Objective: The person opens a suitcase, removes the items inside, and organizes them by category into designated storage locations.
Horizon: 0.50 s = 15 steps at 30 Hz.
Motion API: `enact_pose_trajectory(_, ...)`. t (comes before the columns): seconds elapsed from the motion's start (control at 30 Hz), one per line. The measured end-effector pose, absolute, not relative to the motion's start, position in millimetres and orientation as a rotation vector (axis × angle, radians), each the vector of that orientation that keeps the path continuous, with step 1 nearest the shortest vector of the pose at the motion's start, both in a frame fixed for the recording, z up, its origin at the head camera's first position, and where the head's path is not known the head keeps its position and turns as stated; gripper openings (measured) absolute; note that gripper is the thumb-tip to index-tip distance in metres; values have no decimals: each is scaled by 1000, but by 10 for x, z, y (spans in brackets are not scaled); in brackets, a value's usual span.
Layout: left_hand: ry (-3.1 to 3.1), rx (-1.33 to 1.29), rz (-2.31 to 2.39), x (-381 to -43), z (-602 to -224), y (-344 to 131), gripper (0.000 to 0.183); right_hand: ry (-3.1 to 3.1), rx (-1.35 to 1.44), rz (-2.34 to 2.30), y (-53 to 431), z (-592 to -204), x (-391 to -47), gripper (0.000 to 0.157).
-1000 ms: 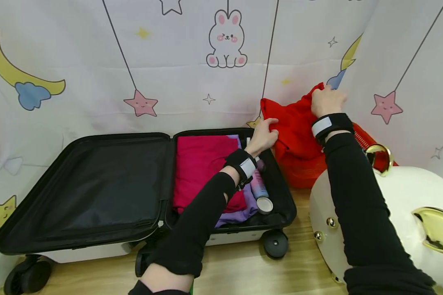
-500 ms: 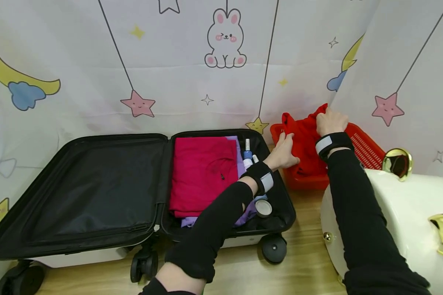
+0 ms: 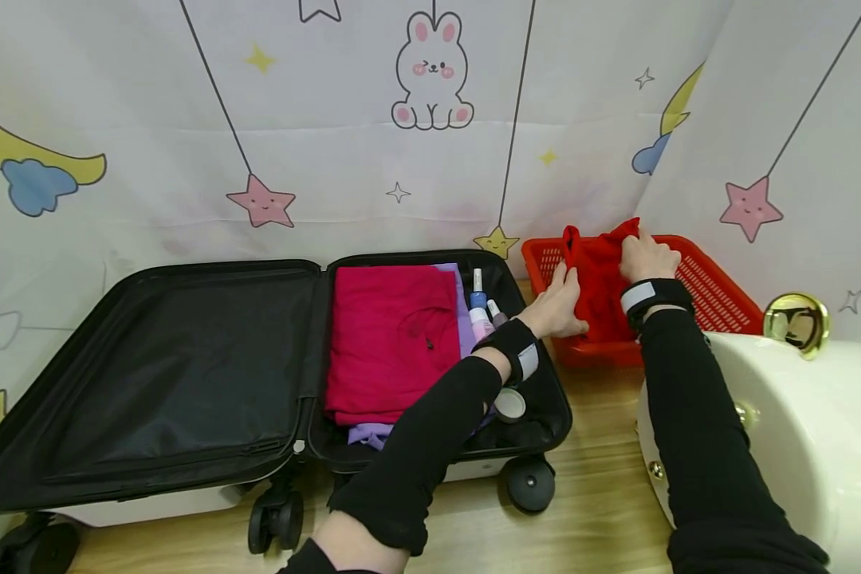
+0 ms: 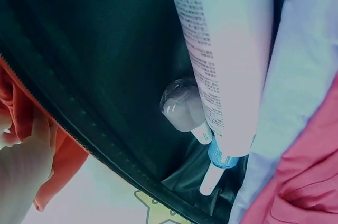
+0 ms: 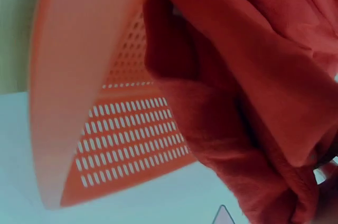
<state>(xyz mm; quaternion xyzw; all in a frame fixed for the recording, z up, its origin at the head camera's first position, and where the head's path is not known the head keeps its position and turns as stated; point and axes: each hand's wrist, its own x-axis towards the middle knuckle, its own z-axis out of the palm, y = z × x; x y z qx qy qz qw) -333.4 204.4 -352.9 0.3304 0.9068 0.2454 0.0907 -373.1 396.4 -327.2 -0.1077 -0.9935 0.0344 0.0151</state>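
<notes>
A red cloth garment (image 3: pixel 597 275) hangs bunched between both hands in the head view, its lower part inside a red plastic basket (image 3: pixel 717 287). My left hand (image 3: pixel 558 307) holds its left edge, fingertips against the cloth. The right hand (image 3: pixel 648 259) grips the upper right corner. In the right wrist view the folded red cloth (image 5: pixel 227 92) droops beside the basket's slotted wall (image 5: pixel 127 139); the right fingers are mostly hidden. At the left edge of the left wrist view, the left hand (image 4: pixel 26 166) touches the red cloth (image 4: pixel 68 160).
An unfolded black-lined suitcase (image 3: pixel 186 375) lies at left and centre. Its right half holds folded crimson cloth (image 3: pixel 395 343), lilac cloth (image 3: pixel 370 433) and bottles (image 3: pixel 479 307). A white case with gold fittings (image 3: pixel 818 422) stands at right. A printed curtain (image 3: pixel 344 143) hangs behind.
Both hands have lowered the red garment from in front of the curtain into the basket, and the left hand has shifted right. More of the basket and the bottles now shows.
</notes>
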Motion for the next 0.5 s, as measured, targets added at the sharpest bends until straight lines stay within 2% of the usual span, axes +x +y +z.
enact_pose_trajectory(0.27,2840,999,407,-3334,-3573,2064,85,-3146,-416,72,4071,-3357,-3718,42)
enact_pose_trajectory(0.5,2833,882,246,-3285,-3591,2048,71,-3160,-490,42,4164,-3425,-3675,38)
